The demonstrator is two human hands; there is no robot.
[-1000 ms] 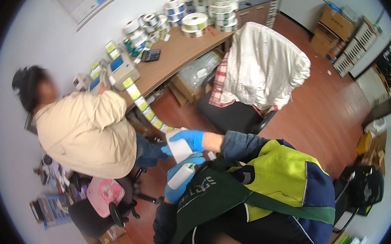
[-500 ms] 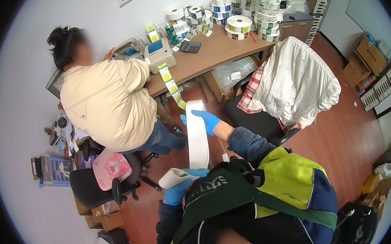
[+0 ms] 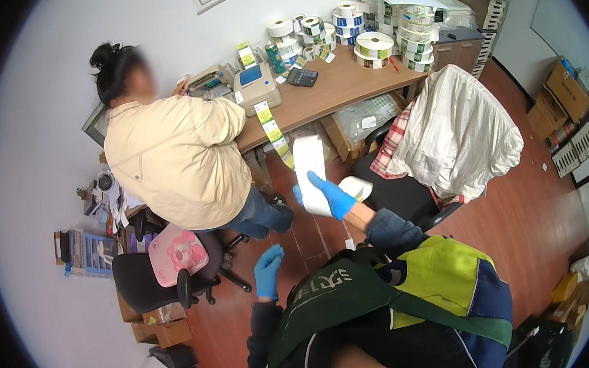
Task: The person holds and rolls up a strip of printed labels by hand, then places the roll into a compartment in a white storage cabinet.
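Observation:
My right hand [image 3: 337, 198], in a blue glove, is closed on a label strip [image 3: 310, 160], its plain white side facing up. A curled end of the strip, with some green print, shows just right of the hand. Lower left, my left hand [image 3: 268, 272], also blue-gloved, is raised apart from the strip. Its fingers are loosely bent, with nothing visible in them. A green-and-yellow printed label strip [image 3: 273, 134] hangs from the label printer [image 3: 256, 89] at the desk's front edge. Whether it joins the strip I hold cannot be made out.
Left of the printer a person in a cream jacket [image 3: 172, 162] stands at the desk [image 3: 335, 80]. Stacked label rolls [image 3: 373, 45] and a calculator [image 3: 302, 77] are on it. A chair draped with white cloth [image 3: 467, 136] stands right; another chair [image 3: 143, 282] is left.
My left hand has let go of the strip and moved away from it. My right hand still holds the strip, whose end now curls on its right side. The view has shifted slightly.

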